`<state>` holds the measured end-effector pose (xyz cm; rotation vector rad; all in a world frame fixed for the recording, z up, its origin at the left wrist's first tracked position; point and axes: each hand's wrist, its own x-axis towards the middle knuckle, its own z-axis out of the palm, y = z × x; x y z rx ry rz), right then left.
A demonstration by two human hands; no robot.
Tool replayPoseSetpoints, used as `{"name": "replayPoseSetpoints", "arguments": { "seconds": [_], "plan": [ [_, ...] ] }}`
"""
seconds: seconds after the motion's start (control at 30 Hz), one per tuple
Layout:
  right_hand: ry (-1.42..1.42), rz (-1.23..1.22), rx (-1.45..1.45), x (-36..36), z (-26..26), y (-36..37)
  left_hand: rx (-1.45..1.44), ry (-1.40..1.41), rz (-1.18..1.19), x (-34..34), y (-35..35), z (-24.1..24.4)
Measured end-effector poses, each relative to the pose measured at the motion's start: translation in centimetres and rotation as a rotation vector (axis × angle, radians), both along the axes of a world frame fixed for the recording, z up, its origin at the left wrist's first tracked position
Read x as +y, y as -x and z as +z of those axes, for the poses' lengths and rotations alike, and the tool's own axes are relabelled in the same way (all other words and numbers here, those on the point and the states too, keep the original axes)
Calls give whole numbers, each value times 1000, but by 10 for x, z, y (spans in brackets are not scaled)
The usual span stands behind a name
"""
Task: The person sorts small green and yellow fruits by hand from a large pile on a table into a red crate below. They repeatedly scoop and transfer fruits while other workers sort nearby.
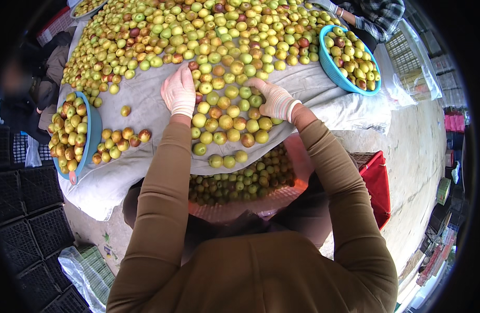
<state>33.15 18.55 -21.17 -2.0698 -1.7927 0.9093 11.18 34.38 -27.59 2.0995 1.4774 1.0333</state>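
Observation:
Both my hands wear pale striped knit gloves and flank a loose stream of yellow-green and russet jujubes [230,111] on a grey cloth [146,94]. My left hand [179,92] rests at the stream's left edge, its fingers close together; whether it grips a fruit cannot be seen. On the other side, my right hand [277,99] has its thumb and index finger spread, touching fruits at the edge. A few jujubes lie at the cloth's front edge. Below that edge, between my knees, a reddish plastic crate [248,207] holds many more jujubes.
A large jujube heap [177,31] covers the far side. Blue baskets full of fruit stand left [93,129] and right [349,60]. A person's plaid sleeve [375,19] is at upper right; another person sits left. Black crates [25,231] and a red-lined basket [375,187] flank me.

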Motion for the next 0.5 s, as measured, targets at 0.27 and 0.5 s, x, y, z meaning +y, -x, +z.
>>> {"name": "replayPoseSetpoints", "arguments": {
  "seconds": [0.27,0.5],
  "plan": [
    [-16,111,-57,-11,-2,28,43,57,6,-2,-1,2],
    [194,421,-295,-21,35,61,14,10,17,2,2,-8]
  ]
}}
